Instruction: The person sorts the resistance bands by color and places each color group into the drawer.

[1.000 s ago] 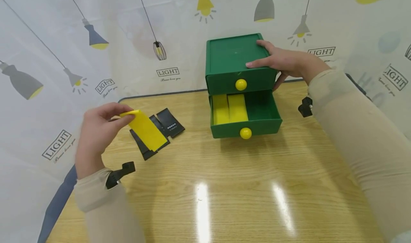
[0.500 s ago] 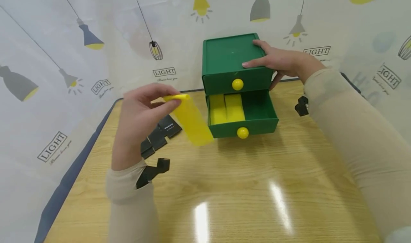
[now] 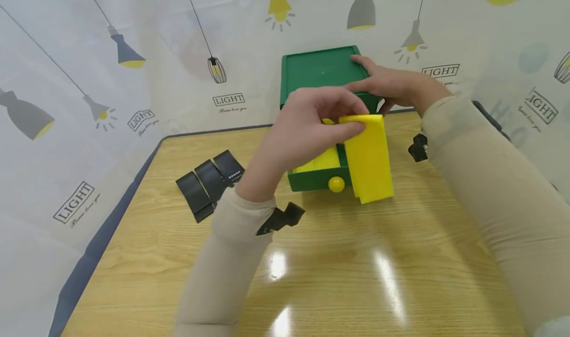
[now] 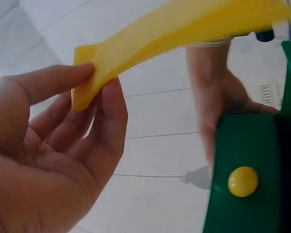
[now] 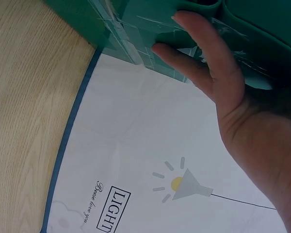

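Right now I count one flat, folded yellow packet (image 3: 369,159) in my left grip (image 3: 307,124), three flat black folded pieces (image 3: 211,178) side by side on the pale wooden bench (image 3: 343,263), and one green plastic cabinet (image 3: 320,72) with two round yellow knobs (image 3: 336,184). My left thumb and fingers pinch the packet by its upper end; the rest hangs below them, in front of the right part of the pulled-out green lower drawer (image 3: 307,180). Whether it touches the drawer I cannot tell. My right grip (image 3: 394,84) lies spread over the cabinet's right edge, fingers stretched across its top and against its side. Within the lower drawer, in its left part, lies flat yellow material (image 3: 322,161), partly hidden by my left grip, so I cannot count its pieces. The black pieces lie left of the cabinet, well apart from it, partly covered by my beige left sleeve (image 3: 242,223).
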`<action>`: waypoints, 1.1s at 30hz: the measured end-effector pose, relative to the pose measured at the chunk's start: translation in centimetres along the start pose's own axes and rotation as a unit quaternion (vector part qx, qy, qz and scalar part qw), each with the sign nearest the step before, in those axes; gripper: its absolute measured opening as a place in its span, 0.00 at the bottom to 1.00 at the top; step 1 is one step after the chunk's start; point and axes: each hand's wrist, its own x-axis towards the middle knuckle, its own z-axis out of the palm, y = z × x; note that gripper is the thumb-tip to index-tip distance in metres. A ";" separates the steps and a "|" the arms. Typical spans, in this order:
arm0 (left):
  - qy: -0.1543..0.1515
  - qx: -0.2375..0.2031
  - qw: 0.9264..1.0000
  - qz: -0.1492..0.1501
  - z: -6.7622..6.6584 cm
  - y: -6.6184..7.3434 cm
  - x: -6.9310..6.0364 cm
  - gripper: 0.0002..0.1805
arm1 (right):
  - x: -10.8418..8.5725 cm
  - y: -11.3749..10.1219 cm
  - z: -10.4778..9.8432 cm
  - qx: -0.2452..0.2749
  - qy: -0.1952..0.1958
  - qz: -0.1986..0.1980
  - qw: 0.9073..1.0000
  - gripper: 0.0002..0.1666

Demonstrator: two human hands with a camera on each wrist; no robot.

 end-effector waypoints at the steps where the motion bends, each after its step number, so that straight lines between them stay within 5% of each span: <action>1: -0.003 0.017 1.000 -0.015 0.3 -0.3 0.8 0.05 | 0.0 0.0 -0.1 -0.001 -0.002 -0.001 1.000 0.61; 4: -0.006 0.108 0.992 -0.065 1.1 -1.5 2.9 0.06 | -0.1 0.0 -0.2 0.018 -0.009 0.000 1.000 0.58; 8: -0.007 0.222 0.969 -0.109 1.9 -3.1 4.5 0.07 | 0.0 0.0 0.0 0.045 -0.012 0.004 0.999 0.62; 14: 0.002 0.298 0.946 -0.126 2.6 -4.2 5.4 0.09 | 0.0 0.0 0.0 0.041 -0.006 0.001 0.999 0.63; 23: 0.018 0.304 0.943 -0.133 3.1 -4.9 5.9 0.12 | 0.1 0.1 0.0 0.052 -0.014 0.002 0.999 0.62; 29: 0.032 0.287 0.948 -0.133 3.2 -5.3 5.8 0.12 | 0.2 0.0 0.1 0.047 -0.010 0.002 0.999 0.63; 33: 0.017 0.286 0.949 -0.131 3.4 -5.5 5.3 0.11 | 0.1 -0.1 0.2 0.035 -0.006 0.002 0.999 0.65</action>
